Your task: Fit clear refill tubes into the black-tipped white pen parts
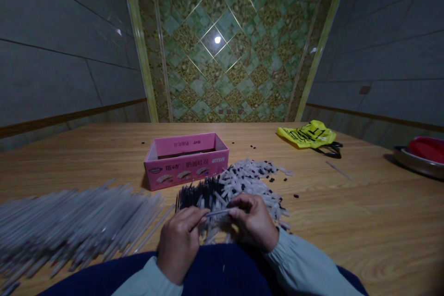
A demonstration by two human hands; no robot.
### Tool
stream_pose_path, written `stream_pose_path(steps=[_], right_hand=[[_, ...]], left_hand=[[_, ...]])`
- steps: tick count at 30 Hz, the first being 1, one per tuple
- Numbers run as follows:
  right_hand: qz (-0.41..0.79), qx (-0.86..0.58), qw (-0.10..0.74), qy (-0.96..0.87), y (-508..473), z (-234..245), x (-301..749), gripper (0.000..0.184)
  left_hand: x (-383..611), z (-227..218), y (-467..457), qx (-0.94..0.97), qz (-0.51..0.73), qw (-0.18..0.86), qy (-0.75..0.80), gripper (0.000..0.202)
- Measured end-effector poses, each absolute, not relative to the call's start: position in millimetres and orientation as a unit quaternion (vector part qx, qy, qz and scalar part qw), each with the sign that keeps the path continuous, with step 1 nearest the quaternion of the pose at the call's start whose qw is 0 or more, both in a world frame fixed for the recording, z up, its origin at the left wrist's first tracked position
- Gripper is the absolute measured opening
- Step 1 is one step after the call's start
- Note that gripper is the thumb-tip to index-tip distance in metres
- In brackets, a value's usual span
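Close to my lap, my left hand [184,233] pinches one end of a thin greyish tube [218,212] between thumb and fingers. The tube's other end is closed in the fingertips of my right hand [254,217], so it lies almost level between them. Just beyond my hands spreads a pile of short whitish translucent pieces [243,178] with small black bits among them. Thin black sticks [196,194] lie bunched beside that pile. To the left rests a broad heap of long translucent tubes [79,222]. Exactly what the small pieces are, I cannot tell.
A pink open box [187,171] with printed lettering stands behind the piles. A yellow bag [307,135] with black handles lies at the back right, with a single thin stick [339,170] nearer me. At the right edge a red item [426,148] sits in a metal pan [412,163].
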State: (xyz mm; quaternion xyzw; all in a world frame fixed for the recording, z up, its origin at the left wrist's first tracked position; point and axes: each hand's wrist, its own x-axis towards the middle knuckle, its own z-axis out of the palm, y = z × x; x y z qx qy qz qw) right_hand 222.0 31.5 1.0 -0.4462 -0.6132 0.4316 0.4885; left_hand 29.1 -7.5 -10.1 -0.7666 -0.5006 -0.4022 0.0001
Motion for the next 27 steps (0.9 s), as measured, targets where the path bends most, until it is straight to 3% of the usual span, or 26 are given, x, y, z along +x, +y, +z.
stream_pose_path(steps=[5,8,11,13,17,23,27], right_hand=[[0.407,-0.434,0.494,-0.634,28.6,3.1,217.5,0.009],[0.363,-0.428,0.502,-0.658,35.6,13.7,220.3,0.011],[0.278,-0.435,0.549,-0.657,63.0,37.0,225.9,0.017],[0.182,-0.454,0.569,-0.661,92.5,57.1,223.7,0.024],[0.101,-0.506,0.498,-0.698,153.7,88.5,192.4,0.023],[0.087,-0.533,0.39,-0.746,191.7,85.9,125.4,0.015],[0.101,-0.52,0.378,-0.76,190.2,79.8,110.8,0.014]], left_hand=[[25.9,-10.6,-1.3,-0.76,-0.387,-0.048,-0.521,0.026],[18.0,-3.5,6.0,-0.728,-0.413,-0.005,-0.547,0.032],[9.6,3.0,10.1,-0.654,-0.483,0.063,-0.579,0.047],[7.5,3.5,10.1,-0.647,-0.501,0.063,-0.572,0.037],[13.3,-2.0,6.1,-0.735,-0.437,0.043,-0.516,0.02],[16.2,-6.1,3.1,-0.768,-0.414,0.049,-0.486,0.02],[14.2,-6.1,5.4,-0.764,-0.422,0.048,-0.486,0.02]])
